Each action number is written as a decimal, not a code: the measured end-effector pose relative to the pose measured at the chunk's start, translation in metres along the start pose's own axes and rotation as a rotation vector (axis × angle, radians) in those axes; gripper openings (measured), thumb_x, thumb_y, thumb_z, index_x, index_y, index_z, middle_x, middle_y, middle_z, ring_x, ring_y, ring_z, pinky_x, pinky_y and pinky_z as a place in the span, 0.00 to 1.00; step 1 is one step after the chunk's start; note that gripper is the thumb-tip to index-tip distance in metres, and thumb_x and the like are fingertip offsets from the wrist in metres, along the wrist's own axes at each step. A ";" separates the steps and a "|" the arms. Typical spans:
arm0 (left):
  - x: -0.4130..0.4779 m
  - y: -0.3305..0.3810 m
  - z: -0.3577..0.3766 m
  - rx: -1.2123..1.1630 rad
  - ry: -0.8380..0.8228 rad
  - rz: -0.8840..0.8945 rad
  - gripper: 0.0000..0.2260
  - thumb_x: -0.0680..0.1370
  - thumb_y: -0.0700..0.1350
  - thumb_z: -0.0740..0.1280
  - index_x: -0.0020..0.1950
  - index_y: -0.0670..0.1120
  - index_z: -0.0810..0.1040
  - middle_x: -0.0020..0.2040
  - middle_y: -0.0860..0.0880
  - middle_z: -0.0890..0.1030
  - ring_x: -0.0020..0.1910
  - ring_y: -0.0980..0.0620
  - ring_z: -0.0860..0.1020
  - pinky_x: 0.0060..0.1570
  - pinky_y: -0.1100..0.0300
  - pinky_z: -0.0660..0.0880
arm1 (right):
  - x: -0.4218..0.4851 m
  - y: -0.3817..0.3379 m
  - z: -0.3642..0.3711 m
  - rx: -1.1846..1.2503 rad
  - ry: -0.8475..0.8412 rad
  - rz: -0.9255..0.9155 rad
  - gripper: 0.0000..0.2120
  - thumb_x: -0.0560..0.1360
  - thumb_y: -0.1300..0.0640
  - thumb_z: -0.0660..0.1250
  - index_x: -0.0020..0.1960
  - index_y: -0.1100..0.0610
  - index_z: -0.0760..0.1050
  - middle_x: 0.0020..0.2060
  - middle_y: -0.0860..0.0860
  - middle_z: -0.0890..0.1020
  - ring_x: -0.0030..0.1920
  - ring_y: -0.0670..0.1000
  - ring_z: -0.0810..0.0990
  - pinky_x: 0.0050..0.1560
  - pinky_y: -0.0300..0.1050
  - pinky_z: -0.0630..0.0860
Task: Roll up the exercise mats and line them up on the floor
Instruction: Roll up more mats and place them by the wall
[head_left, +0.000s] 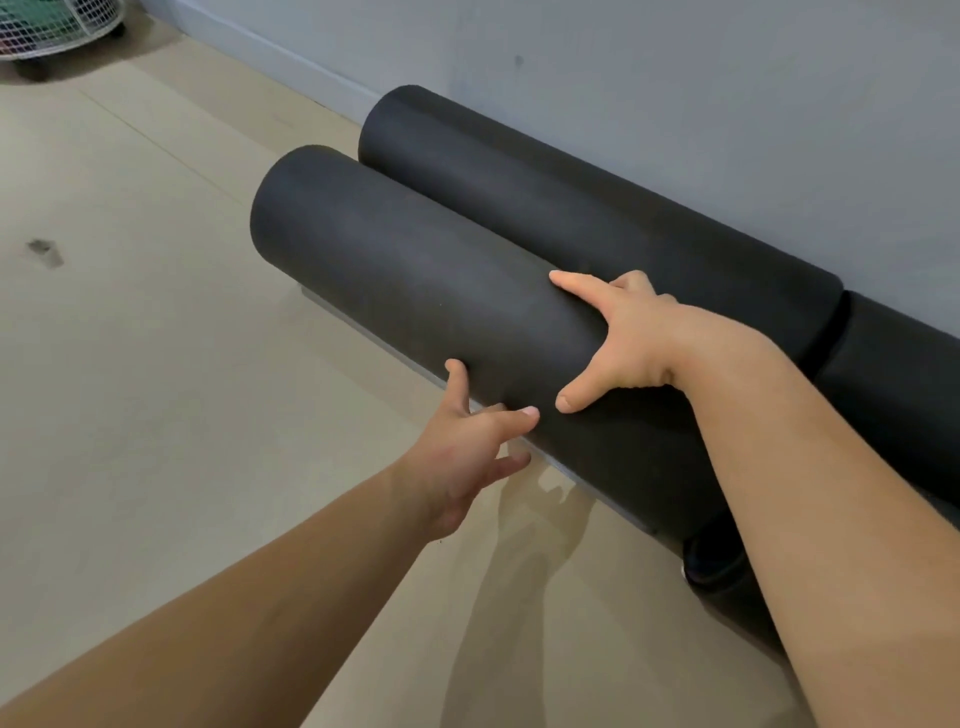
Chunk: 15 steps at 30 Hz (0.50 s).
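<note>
Steadying front rolled mat (415, 291), centre frame, which lies parallel to and touching the rear rolled mat (571, 208) along the wall (675, 78). Right hand (623, 343): thumb and fingers spread wide over the crest, pressing. Left hand (467, 447): fingers splayed against the lower near side. Third roll (893, 389): right edge. Risk: the pale strip beneath looks like a loose outer edge; once released, the foam may unwind and roll away from the line.
</note>
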<state>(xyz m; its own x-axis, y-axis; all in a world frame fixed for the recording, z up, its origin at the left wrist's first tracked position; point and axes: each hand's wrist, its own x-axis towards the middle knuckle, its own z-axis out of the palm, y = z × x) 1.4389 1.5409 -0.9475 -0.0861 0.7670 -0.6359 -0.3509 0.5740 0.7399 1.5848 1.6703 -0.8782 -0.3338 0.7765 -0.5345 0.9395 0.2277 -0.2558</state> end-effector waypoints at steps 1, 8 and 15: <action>0.000 -0.002 -0.004 0.002 -0.006 -0.011 0.50 0.81 0.39 0.73 0.84 0.66 0.39 0.83 0.46 0.62 0.70 0.47 0.76 0.68 0.44 0.78 | 0.000 -0.002 0.003 0.007 0.022 0.003 0.61 0.62 0.41 0.84 0.80 0.29 0.45 0.78 0.51 0.55 0.75 0.64 0.62 0.71 0.68 0.68; 0.002 -0.001 -0.010 0.079 -0.020 -0.056 0.48 0.82 0.41 0.71 0.83 0.67 0.38 0.81 0.46 0.67 0.67 0.44 0.79 0.62 0.45 0.81 | 0.001 -0.017 0.023 -0.048 0.183 0.087 0.59 0.64 0.39 0.83 0.81 0.31 0.45 0.81 0.53 0.57 0.81 0.65 0.52 0.75 0.78 0.49; -0.029 0.010 -0.053 0.374 0.150 -0.069 0.32 0.82 0.41 0.72 0.83 0.51 0.62 0.66 0.46 0.81 0.60 0.44 0.83 0.63 0.43 0.81 | -0.013 -0.050 0.054 -0.039 0.431 0.141 0.53 0.73 0.46 0.77 0.83 0.38 0.42 0.84 0.57 0.46 0.83 0.65 0.40 0.76 0.78 0.43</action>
<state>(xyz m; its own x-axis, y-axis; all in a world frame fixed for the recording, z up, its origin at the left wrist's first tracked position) 1.3886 1.5094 -0.9330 -0.2189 0.6886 -0.6913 0.0000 0.7085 0.7057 1.5377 1.6171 -0.9024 -0.1474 0.9733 -0.1760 0.9785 0.1176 -0.1693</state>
